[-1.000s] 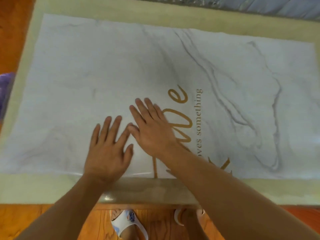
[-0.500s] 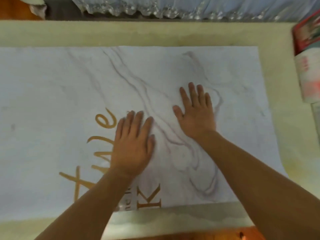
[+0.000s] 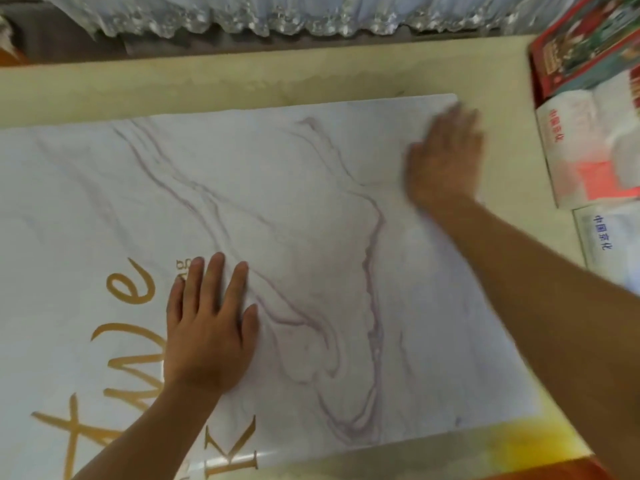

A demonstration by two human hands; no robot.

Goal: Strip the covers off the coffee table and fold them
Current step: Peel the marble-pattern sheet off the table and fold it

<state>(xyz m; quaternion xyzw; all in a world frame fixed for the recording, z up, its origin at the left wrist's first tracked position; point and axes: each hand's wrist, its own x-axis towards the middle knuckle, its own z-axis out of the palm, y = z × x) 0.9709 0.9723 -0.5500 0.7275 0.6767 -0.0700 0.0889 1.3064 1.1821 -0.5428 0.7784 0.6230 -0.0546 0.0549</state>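
Note:
A white marble-pattern cover with gold lettering lies flat on the beige coffee table. My left hand presses palm-down on the cover near the lettering, fingers spread. My right hand, blurred by motion, lies flat near the cover's far right corner. Neither hand grips anything.
Boxes and white packages with red and blue print stand on the table's right end, close to my right hand. A pale crinkled sheet hangs along the far side. Orange wooden floor shows at the near right.
My right hand has slid away toward the cover's far right corner. My left hand stays pressed near the lettering. The view has shifted right along the table.

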